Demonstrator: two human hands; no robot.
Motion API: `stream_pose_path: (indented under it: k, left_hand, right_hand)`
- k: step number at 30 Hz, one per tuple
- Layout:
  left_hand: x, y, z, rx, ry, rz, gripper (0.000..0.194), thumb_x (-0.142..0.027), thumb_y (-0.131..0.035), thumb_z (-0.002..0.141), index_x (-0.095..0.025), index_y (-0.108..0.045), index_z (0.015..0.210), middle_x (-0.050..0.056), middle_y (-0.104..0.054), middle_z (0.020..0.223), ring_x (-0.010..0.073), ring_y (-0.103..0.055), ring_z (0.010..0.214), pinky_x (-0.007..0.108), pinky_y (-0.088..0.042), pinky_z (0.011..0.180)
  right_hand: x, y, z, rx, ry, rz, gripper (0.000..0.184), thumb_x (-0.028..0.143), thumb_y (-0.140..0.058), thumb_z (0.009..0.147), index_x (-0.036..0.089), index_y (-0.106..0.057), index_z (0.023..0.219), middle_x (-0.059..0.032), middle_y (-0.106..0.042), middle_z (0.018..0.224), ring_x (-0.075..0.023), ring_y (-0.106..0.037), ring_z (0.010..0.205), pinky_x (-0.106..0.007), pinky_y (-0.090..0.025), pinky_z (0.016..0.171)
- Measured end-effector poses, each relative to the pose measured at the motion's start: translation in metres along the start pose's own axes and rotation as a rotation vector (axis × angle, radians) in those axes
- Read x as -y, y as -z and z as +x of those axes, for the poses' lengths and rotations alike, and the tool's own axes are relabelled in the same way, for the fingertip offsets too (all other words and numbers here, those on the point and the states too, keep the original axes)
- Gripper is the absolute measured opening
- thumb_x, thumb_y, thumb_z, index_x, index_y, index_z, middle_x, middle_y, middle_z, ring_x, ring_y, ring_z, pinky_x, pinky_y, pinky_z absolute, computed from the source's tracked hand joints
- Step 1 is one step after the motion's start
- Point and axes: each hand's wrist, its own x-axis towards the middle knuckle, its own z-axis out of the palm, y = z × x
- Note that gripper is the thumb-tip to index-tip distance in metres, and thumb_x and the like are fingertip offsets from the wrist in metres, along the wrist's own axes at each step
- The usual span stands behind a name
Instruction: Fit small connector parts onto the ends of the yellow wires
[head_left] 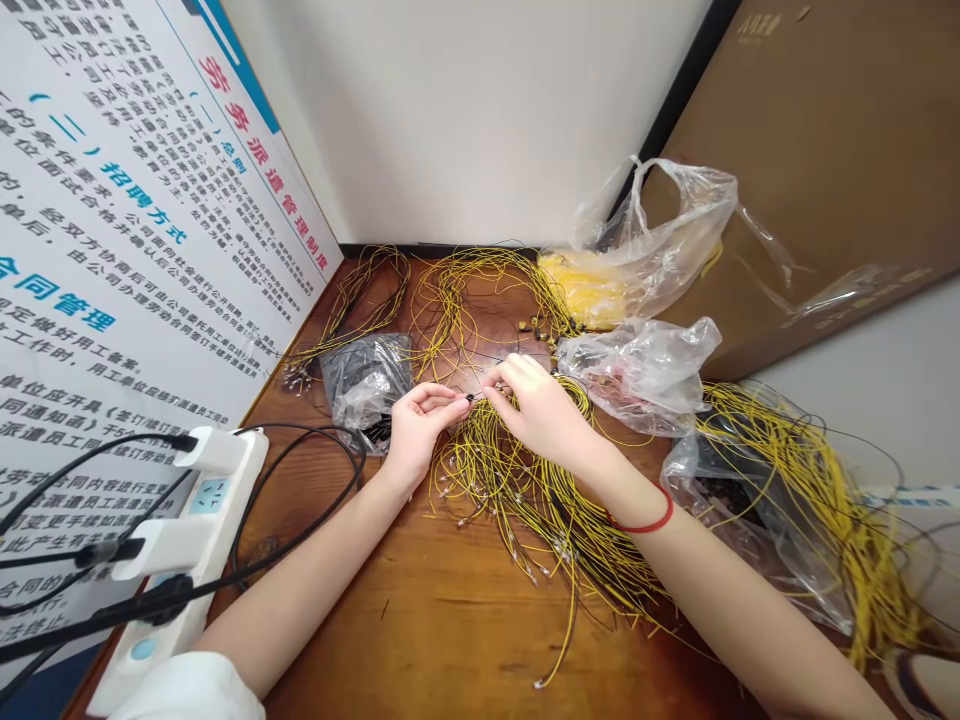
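Observation:
Between the thumb and fingers of my left hand (421, 428) is a small black piece (470, 397), too small to name its kind. My right hand (536, 405) pinches a thin wire (480, 394) close beside that piece; whether the two are joined I cannot tell. Under and around my right hand lies a large bundle of yellow and black wires (517, 480), many with small pale ends toward the front. A red band (651, 512) circles my right wrist.
A white power strip (225, 520) with plugs and black cables stands at left. Grey plastic bag (367, 375) holds black pieces. Clear bags (637, 370) and a bag of yellow pieces (592, 290) lie back right. More yellow wires (832, 510) hang at right. A printed board (150, 200) borders the left.

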Motion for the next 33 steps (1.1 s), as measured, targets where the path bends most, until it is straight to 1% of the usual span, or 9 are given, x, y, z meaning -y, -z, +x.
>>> stream_pose_path:
  k: [3,9,16,23,26,30,33]
  left_hand:
    - [0.000,0.000,0.000,-0.013,-0.012,0.015,0.036,-0.024,-0.087,0.050,-0.014,-0.061,0.072,0.002,-0.072,0.072,0.0146,-0.069,0.069,0.027,-0.055,0.071]
    - [0.000,0.000,-0.001,-0.028,-0.044,0.046,0.035,-0.025,-0.087,0.050,-0.015,-0.059,0.069,0.003,-0.073,0.074,0.0161,-0.069,0.072,0.031,-0.055,0.075]
    - [0.000,0.000,-0.001,-0.012,-0.048,0.059,0.034,-0.024,-0.086,0.051,-0.015,-0.058,0.066,0.004,-0.074,0.076,0.0162,-0.069,0.074,0.033,-0.054,0.079]
    - [0.000,0.000,-0.002,0.007,-0.058,0.083,0.033,-0.024,-0.086,0.050,-0.015,-0.058,0.064,0.003,-0.073,0.074,0.0147,-0.068,0.072,0.032,-0.054,0.078]
    - [-0.001,-0.001,-0.001,0.002,-0.027,0.045,0.034,-0.024,-0.087,0.048,-0.015,-0.059,0.065,0.002,-0.072,0.074,0.0140,-0.068,0.071,0.030,-0.054,0.077]
    - [-0.004,-0.003,0.000,-0.013,0.017,0.024,0.038,-0.026,-0.088,0.046,-0.015,-0.063,0.073,0.001,-0.070,0.073,0.0144,-0.068,0.070,0.027,-0.054,0.070]
    - [-0.004,-0.003,0.001,-0.027,0.024,0.015,0.039,-0.026,-0.088,0.044,-0.015,-0.064,0.073,0.001,-0.070,0.071,0.0131,-0.067,0.066,0.025,-0.053,0.066]
  right_hand:
    - [0.003,0.002,0.000,0.005,0.009,-0.049,0.016,0.021,-0.042,0.093,0.019,-0.054,0.082,-0.0074,-0.057,0.083,-0.0198,-0.048,0.080,-0.034,-0.039,0.073]
    - [0.005,0.002,-0.001,0.005,0.013,-0.106,0.018,0.021,-0.041,0.093,0.019,-0.054,0.081,-0.0081,-0.058,0.083,-0.0203,-0.047,0.080,-0.034,-0.039,0.072]
    - [0.006,0.000,0.000,0.005,-0.010,-0.126,0.017,0.021,-0.042,0.093,0.018,-0.054,0.082,-0.0083,-0.059,0.083,-0.0204,-0.049,0.081,-0.033,-0.039,0.073]
    - [0.004,-0.007,-0.001,-0.016,-0.021,-0.157,0.017,0.020,-0.042,0.093,0.019,-0.055,0.083,-0.0087,-0.060,0.085,-0.0209,-0.049,0.082,-0.034,-0.039,0.073]
    - [0.004,-0.010,-0.002,-0.035,-0.033,-0.109,0.015,0.020,-0.043,0.094,0.018,-0.055,0.084,-0.0083,-0.060,0.085,-0.0200,-0.050,0.081,-0.033,-0.039,0.074]
    - [0.002,-0.012,-0.003,-0.025,-0.008,0.012,0.011,0.022,-0.049,0.093,0.019,-0.056,0.085,-0.0046,-0.060,0.082,-0.0173,-0.051,0.078,-0.032,-0.039,0.071]
    - [-0.001,-0.014,-0.004,-0.029,0.007,0.091,0.010,0.023,-0.052,0.092,0.019,-0.059,0.086,-0.0029,-0.059,0.080,-0.0157,-0.051,0.076,-0.030,-0.038,0.069]
